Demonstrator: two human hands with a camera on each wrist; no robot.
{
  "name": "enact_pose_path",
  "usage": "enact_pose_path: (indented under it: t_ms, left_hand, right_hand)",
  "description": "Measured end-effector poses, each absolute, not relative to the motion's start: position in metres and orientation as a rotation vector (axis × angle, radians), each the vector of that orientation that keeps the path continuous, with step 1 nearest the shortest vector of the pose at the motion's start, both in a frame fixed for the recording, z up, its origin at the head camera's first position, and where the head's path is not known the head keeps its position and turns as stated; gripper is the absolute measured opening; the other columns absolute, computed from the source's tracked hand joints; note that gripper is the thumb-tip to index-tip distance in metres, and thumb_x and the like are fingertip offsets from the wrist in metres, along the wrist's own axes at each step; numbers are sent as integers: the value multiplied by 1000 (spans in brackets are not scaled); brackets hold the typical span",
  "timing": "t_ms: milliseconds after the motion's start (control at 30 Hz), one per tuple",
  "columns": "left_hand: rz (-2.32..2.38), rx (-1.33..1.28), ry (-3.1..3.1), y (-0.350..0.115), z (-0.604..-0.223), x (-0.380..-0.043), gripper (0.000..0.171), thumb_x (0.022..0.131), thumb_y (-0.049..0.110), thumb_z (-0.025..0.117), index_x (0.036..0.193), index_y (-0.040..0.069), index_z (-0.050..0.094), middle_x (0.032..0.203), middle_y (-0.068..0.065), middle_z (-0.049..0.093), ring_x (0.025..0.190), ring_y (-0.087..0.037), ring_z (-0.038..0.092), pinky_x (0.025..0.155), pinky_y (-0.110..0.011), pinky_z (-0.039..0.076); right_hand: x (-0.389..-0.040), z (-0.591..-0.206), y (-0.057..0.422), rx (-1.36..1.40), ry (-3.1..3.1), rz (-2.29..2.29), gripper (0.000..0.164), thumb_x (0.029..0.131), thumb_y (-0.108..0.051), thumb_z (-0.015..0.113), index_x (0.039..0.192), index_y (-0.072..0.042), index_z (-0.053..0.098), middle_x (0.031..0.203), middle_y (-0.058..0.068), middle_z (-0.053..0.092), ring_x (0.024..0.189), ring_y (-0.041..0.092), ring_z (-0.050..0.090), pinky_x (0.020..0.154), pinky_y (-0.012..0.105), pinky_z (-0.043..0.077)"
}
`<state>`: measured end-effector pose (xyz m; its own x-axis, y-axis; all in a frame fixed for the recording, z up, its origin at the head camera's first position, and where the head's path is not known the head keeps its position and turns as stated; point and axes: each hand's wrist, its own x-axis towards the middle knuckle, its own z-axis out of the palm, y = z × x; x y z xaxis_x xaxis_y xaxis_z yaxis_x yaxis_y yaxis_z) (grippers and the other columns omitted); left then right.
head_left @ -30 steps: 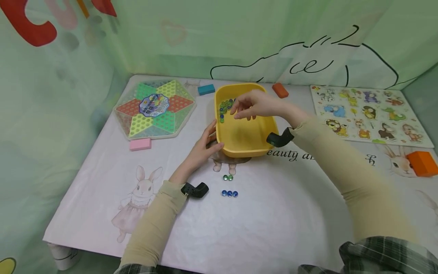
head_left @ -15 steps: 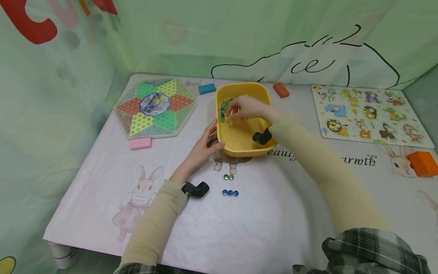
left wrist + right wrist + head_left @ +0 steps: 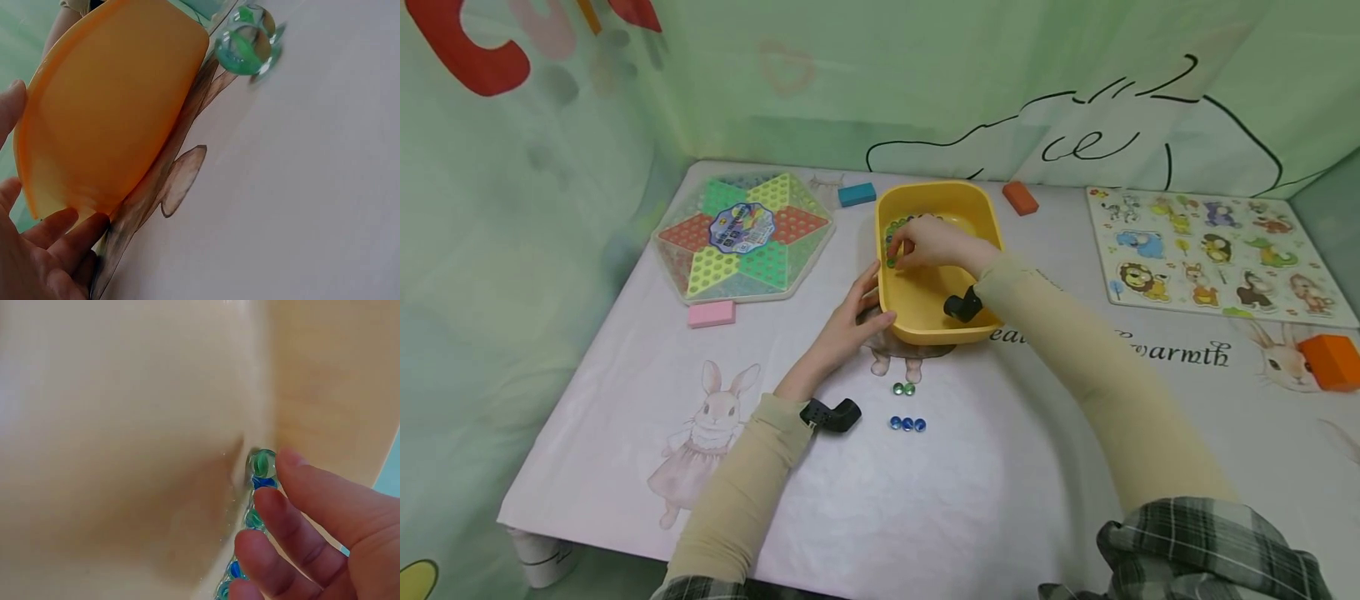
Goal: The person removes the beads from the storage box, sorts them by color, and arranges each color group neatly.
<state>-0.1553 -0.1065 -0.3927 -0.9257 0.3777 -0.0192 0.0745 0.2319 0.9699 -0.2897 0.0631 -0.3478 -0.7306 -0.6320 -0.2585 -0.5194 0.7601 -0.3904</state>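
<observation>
A yellow plastic tub (image 3: 921, 308) stands on the table. My left hand (image 3: 838, 329) rests with spread fingers and thumb against the outside of its near left corner. Inside the tub, my right hand (image 3: 936, 243) reaches down to the left wall, where green and blue glass marbles line up. In the right wrist view, the thumb tip is right at the end green marble (image 3: 260, 464), and the bent fingers overlap the row beside a blue marble (image 3: 235, 569). On the table in front of the tub lie two green marbles (image 3: 898, 389) and a row of three blue marbles (image 3: 907, 424).
At the left lies a hexagonal Chinese checkers board (image 3: 767, 267), a pink block (image 3: 711, 314) by its front edge. Behind the tub are a blue block (image 3: 857, 194) and an orange-red block (image 3: 1020, 198). An animal puzzle (image 3: 1180, 250) and an orange block (image 3: 1330, 362) lie right.
My right hand has moved left and down into the tub, from above its middle to the marbles along the left wall. My left hand has stayed at the tub's corner.
</observation>
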Motion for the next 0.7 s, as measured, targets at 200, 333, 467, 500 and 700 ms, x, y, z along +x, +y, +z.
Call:
enact_pose_path:
  t_ms: [200, 333, 467, 500, 700]
  left_hand:
    - [1738, 414, 2269, -106, -385, -151, 73, 94, 19, 53, 150, 22, 8, 154, -10, 19, 136, -29, 31, 111, -46, 23]
    - [1725, 392, 2269, -106, -385, -150, 73, 94, 19, 53, 150, 24, 7, 154, -9, 18, 136, -28, 31, 112, -45, 23]
    - [1730, 400, 2267, -105, -386, -150, 73, 94, 19, 53, 150, 23, 7, 154, -10, 19, 136, -28, 32, 112, -45, 23]
    - [1731, 404, 2267, -105, -386, -150, 73, 94, 19, 53, 150, 22, 7, 154, -10, 18, 135, -29, 32, 112, -45, 23]
    - [1732, 404, 2267, -105, -385, -150, 72, 94, 18, 52, 150, 23, 7, 154, -10, 18, 135, -28, 32, 111, -44, 24]
  right_hand:
    - [-289, -348, 60, -875, 2585, -412, 20, 87, -15, 64, 105, -7, 66, 88, 8, 60, 78, 20, 49, 69, 27, 41]
    - [-287, -349, 59, -871, 2570, -404, 19, 86, -15, 64, 104, -7, 66, 91, 8, 62, 80, 20, 50, 71, 28, 42]
    - [-285, -349, 58, -864, 2564, -379, 17, 86, -15, 64, 101, -7, 68, 93, 8, 63, 82, 20, 50, 73, 29, 42]
    - [-284, -349, 59, -866, 2563, -370, 16, 87, -15, 64, 100, -7, 68, 93, 8, 63, 83, 20, 51, 74, 30, 43]
    - [-283, -349, 59, -870, 2543, -347, 14, 87, -16, 64, 98, -8, 68, 96, 8, 64, 85, 20, 52, 77, 31, 44]
